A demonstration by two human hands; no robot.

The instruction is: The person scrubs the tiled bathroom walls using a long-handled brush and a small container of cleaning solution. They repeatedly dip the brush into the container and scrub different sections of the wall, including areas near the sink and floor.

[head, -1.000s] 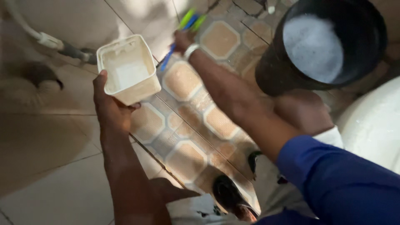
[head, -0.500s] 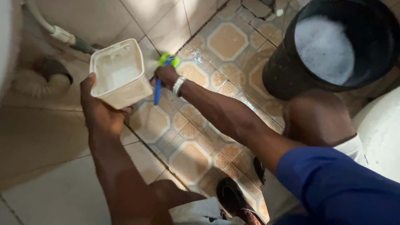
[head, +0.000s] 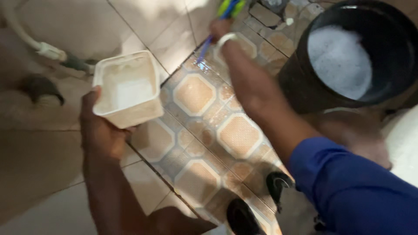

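surface: patterned tile floor, wet | on it: black bucket

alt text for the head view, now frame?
Seen from above, the left hand holds a square white tub while the right hand grips a blue and green brush over wet patterned floor tiles. A black bucket of suds stands at right.

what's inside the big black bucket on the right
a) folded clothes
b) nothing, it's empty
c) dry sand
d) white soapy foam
d, the round black plastic bucket at the upper right holds a mass of white bubbly foam that covers most of its inside; no sand or cloth shows in it.
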